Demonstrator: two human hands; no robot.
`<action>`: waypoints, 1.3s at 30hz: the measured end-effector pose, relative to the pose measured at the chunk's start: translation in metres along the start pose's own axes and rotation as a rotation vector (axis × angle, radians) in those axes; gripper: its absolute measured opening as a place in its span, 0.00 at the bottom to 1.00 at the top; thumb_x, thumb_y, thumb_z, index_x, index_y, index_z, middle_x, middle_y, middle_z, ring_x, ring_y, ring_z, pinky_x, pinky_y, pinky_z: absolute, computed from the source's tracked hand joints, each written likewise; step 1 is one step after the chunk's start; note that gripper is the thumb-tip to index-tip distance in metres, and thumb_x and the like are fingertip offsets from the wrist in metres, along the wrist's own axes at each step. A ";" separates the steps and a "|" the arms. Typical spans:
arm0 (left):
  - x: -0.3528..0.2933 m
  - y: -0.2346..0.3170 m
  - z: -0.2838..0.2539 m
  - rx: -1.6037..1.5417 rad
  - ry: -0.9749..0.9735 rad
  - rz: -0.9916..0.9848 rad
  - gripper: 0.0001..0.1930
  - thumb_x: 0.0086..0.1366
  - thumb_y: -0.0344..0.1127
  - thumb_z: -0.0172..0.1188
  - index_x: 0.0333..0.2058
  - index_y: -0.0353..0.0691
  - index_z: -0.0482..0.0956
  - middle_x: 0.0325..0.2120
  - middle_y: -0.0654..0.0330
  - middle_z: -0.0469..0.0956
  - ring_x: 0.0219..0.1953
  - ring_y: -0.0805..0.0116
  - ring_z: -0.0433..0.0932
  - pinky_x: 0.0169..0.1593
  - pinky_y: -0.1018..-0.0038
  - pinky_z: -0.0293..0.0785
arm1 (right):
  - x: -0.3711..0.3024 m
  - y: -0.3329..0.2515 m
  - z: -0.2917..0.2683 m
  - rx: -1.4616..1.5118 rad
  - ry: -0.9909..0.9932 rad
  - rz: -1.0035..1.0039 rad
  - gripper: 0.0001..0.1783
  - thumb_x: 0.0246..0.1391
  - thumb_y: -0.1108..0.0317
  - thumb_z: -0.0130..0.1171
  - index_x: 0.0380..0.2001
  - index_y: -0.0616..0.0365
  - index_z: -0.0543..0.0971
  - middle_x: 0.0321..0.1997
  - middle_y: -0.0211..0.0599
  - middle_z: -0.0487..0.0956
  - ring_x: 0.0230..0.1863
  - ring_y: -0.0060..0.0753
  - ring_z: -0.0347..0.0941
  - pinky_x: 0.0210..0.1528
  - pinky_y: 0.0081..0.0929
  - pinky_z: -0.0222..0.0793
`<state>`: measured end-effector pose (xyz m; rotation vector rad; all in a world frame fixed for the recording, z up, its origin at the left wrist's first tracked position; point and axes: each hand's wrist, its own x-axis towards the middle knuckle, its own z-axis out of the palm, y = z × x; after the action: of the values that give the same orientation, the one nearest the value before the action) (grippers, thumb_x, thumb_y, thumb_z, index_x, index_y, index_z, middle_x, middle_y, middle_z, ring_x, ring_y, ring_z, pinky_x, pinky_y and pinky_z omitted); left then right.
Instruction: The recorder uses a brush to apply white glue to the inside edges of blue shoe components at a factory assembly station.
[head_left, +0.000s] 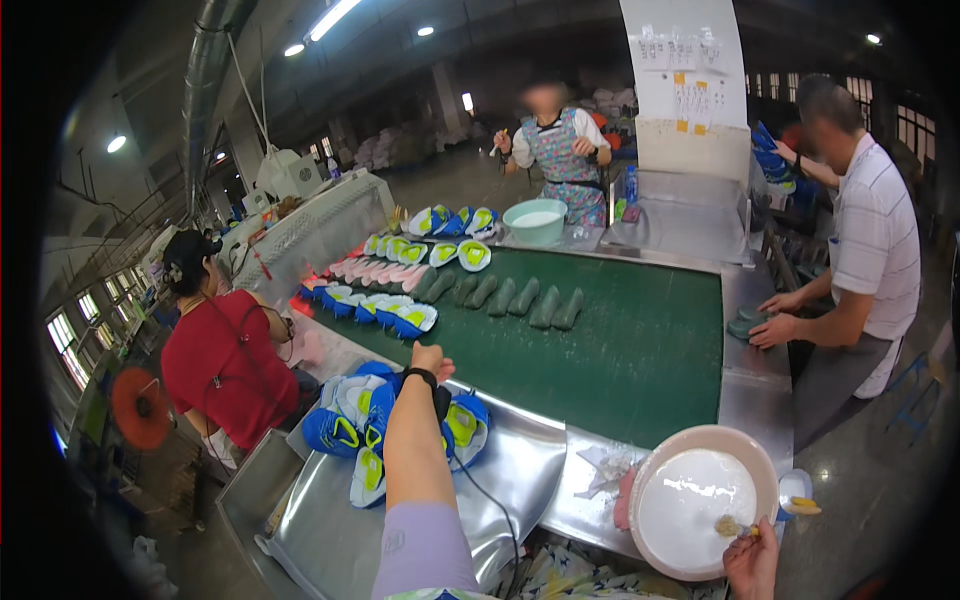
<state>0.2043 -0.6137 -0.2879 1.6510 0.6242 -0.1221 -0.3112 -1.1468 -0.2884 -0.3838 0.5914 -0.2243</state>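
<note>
My left hand (431, 362) reaches over the near edge of the green belt (640, 340), just below a row of blue and white shoe uppers (408, 317). Its fingers and thumb look apart, with nothing visible in them. Beneath that forearm, more blue, white and lime shoe uppers (345, 430) lie piled on a sheet-metal surface (510, 440). At the lower right, my right hand (752, 562) grips a brush (735, 527) by its yellowish handle. The bristles are at the white liquid inside a round pale pink basin (640, 510).
Dark green shoe soles (525, 297), pink pieces (380, 272) and lime-lined uppers (474, 255) line the belt. Co-workers stand left, across and right; the right one handles soles (745, 322). A mint basin (535, 221) stands opposite. A small cup (795, 488) is beside my basin.
</note>
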 end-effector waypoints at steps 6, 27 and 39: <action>-0.036 0.011 0.045 0.018 0.002 0.041 0.37 0.63 0.35 0.44 0.69 0.47 0.39 0.34 0.49 0.80 0.27 0.58 0.82 0.28 0.61 0.78 | -0.001 0.003 -0.006 -0.038 0.143 -0.056 0.16 0.64 0.54 0.53 0.24 0.46 0.73 0.17 0.21 0.74 0.19 0.17 0.72 0.22 0.16 0.70; -0.487 -0.121 0.167 0.258 -1.698 0.744 0.12 0.67 0.34 0.54 0.43 0.32 0.77 0.32 0.51 0.80 0.34 0.61 0.80 0.41 0.70 0.76 | 0.010 0.011 0.005 0.014 0.035 -0.157 0.04 0.63 0.66 0.57 0.35 0.52 0.76 0.27 0.25 0.79 0.26 0.18 0.74 0.29 0.19 0.72; -0.432 -0.195 0.170 1.228 -1.467 1.311 0.25 0.65 0.43 0.56 0.57 0.39 0.67 0.33 0.50 0.77 0.34 0.50 0.79 0.37 0.60 0.76 | -0.001 0.013 0.007 0.173 -0.004 0.054 0.15 0.61 0.53 0.59 0.29 0.50 0.72 0.22 0.25 0.72 0.23 0.20 0.69 0.28 0.21 0.67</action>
<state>-0.2053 -0.9064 -0.3102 2.1025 -1.9582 -0.7261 -0.3069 -1.1328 -0.2873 -0.2009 0.5730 -0.2216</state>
